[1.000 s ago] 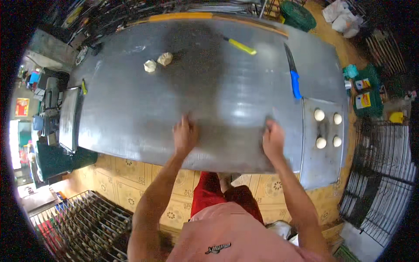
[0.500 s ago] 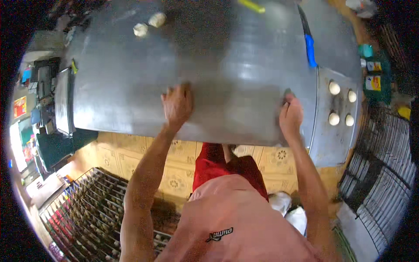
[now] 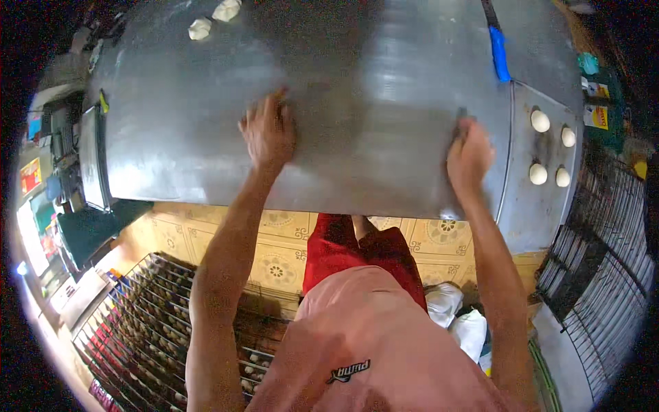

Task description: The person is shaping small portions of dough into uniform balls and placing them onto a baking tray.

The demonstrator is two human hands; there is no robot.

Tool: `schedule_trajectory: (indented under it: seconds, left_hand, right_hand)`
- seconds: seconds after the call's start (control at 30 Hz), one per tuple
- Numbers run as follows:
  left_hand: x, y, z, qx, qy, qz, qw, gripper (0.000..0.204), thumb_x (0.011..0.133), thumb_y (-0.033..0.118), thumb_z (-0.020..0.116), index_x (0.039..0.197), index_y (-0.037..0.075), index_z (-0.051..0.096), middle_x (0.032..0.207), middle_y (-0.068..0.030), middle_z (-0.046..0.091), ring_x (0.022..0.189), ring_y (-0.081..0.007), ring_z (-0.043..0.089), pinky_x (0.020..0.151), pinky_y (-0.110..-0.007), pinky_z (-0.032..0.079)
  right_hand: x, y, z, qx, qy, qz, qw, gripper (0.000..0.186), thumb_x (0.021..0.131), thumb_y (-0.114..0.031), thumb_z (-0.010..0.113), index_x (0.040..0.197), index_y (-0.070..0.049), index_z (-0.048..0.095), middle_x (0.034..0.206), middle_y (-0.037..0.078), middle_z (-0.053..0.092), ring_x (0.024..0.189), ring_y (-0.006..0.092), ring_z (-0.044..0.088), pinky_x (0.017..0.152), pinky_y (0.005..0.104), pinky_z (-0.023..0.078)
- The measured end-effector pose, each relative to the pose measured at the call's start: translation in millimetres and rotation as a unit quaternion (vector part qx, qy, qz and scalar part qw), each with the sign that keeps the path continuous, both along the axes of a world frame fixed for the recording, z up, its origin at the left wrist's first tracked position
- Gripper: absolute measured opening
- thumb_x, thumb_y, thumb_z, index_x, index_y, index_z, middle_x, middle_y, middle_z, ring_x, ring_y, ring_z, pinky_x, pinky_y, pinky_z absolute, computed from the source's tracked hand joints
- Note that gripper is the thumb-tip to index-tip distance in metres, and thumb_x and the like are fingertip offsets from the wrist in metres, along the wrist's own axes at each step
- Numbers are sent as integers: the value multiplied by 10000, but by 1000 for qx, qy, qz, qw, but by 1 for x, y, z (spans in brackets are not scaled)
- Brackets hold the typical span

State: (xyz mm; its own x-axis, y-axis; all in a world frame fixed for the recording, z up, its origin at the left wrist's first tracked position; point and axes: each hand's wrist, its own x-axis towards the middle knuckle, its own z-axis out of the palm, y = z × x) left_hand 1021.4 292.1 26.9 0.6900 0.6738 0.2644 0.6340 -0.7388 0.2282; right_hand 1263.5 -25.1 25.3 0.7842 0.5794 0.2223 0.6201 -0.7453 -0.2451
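Observation:
Over the grey metal table (image 3: 384, 172), my left hand (image 3: 268, 134) is palm down with its fingers curled, slightly smeared by motion. What lies under its fingers, if anything, is hidden. Farther right, near the tray, my right hand (image 3: 471, 156) is closed with the thumb on the near side, also blurred; its palm hides anything inside. Several smooth white dough balls (image 3: 540, 121) sit apart on a metal tray (image 3: 532, 223) at the right. Two rougher dough lumps (image 3: 200, 29) lie together at the table's far left.
A blue-handled knife (image 3: 500, 55) lies on the table beyond my right hand. A wire rack (image 3: 147, 323) filled with small pale pieces stands low at the left. Metal grates (image 3: 614, 295) are at the right, and white bags (image 3: 469, 333) lie on the tiled floor (image 3: 278, 264).
Both hands have slid farther away over the table, the left also a bit leftward and the right a bit rightward. The view has shifted, so the knife and dough sit higher.

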Motion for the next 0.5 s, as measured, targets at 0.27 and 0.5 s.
schedule_trajectory:
  seconds: [0.27, 0.5]
  left_hand:
    - [30, 3, -30, -185, -74, 96, 975, 378, 1008, 285, 630, 1376, 200, 602, 1042, -103, 746, 924, -336, 679, 961, -554, 447]
    - [41, 2, 23, -42, -19, 41, 998, 348, 1020, 289, 614, 1335, 142, 618, 1124, -133, 729, 1091, -355, 648, 921, -550, 447]
  right_hand:
    - [31, 33, -12, 105, 82, 12, 991, 224, 955, -90, 628, 1176, -108, 661, 1098, 161, 704, 1043, 370, 658, 869, 521, 483]
    - [23, 32, 15, 28, -27, -15, 999, 222, 986, -93, 606, 1202, -97, 656, 1126, 161, 693, 1098, 370, 635, 906, 508, 490]
